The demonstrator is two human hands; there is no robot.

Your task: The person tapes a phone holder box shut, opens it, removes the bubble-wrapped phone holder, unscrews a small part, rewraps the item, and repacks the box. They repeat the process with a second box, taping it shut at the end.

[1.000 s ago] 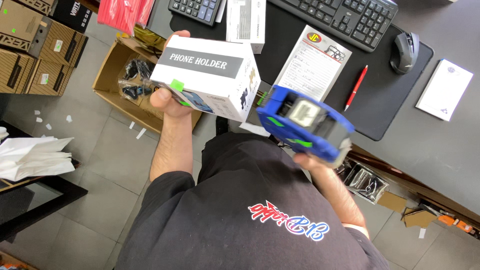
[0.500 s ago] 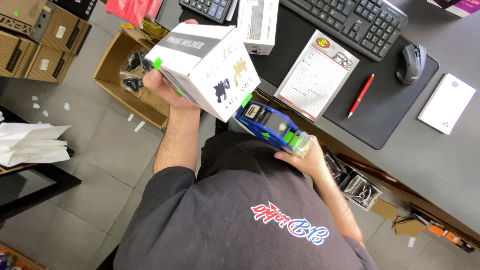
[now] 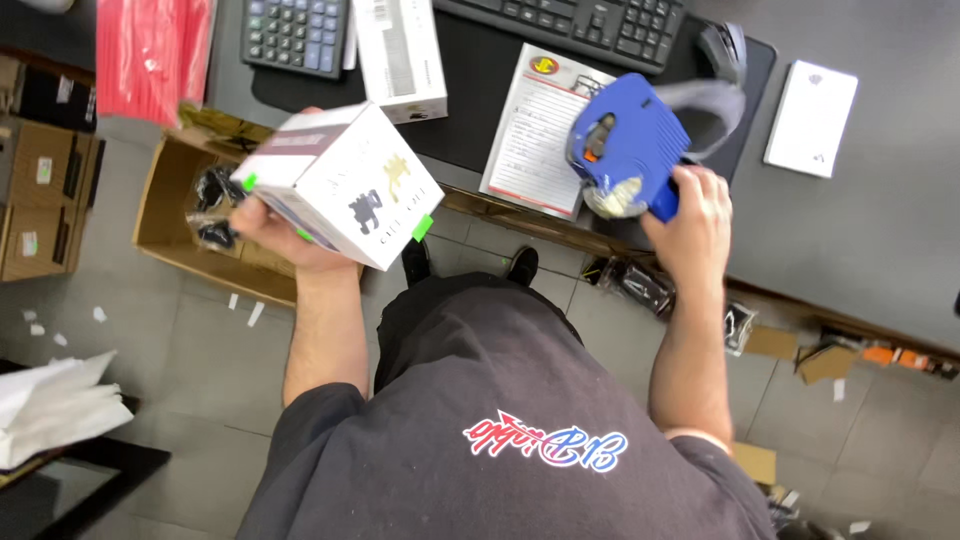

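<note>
White box held up at left, blue label gun gripped at right, over desk edge.

Head view: the white box (image 3: 345,185) is clasped from below by the left hand (image 3: 265,225), green stickers seen at its corners; the blue label gun (image 3: 625,150) is wrapped tight by the right hand (image 3: 695,215), above a printed sheet (image 3: 535,135). For a clean label, a flat box face is best kept steady and square to the gun. A second white box (image 3: 400,55) lies far, a red packet (image 3: 150,55) far left, brown cartons (image 3: 40,190) at left.
</note>
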